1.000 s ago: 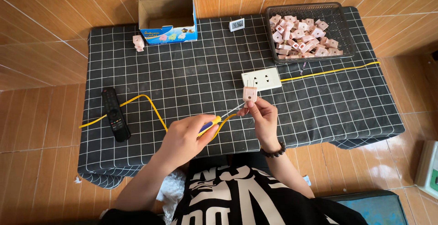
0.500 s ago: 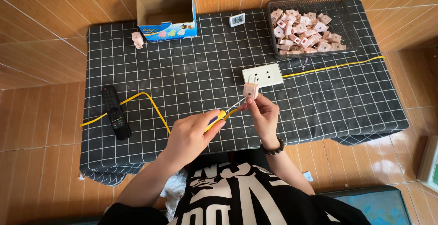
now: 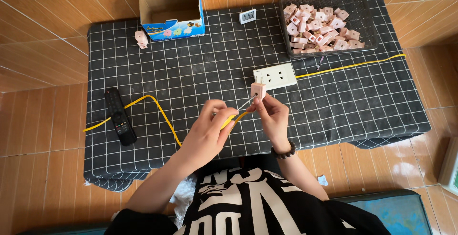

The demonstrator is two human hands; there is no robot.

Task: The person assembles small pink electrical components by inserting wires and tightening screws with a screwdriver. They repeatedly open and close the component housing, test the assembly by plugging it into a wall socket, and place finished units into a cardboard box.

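Over the near middle of the table: small pink plug adapter (image 3: 258, 90) held up just above the cloth, near the front edge, just in front of the white socket block.
Right hand (image 3: 272, 116): fingers pinched on the pink plug adapter from below, thumb and fingertips closed around its lower part; a dark bead bracelet (image 3: 284, 150) sits on the wrist.
Left hand (image 3: 210, 130): curled tight around the yellow handle of a screwdriver (image 3: 237, 112), gripping it; the thin metal shaft points up and right, and its tip meets the adapter's lower side.
White socket block (image 3: 275, 76): lies flat at the table's middle, just behind the adapter, with metal prongs of something plugged in at its left end.
Yellow cable (image 3: 348, 66): runs from the socket block to the right edge; another yellow stretch (image 3: 152, 106) loops across the left half toward the front edge.
Black wire basket (image 3: 324, 23): sits at the far right corner, heaped with many more pink adapters.
Small digital clock (image 3: 247, 16): stands at the far edge, between box and basket.
Open cardboard box (image 3: 171, 8): rests at the far edge, left of middle, blue printed front.
Loose pink adapter (image 3: 141, 39): 1 piece, just left of the box.
Black remote control (image 3: 120, 117): lies near the left edge, touching the yellow loop.
Table (image 3: 372, 101): covered in black cloth with a white grid.
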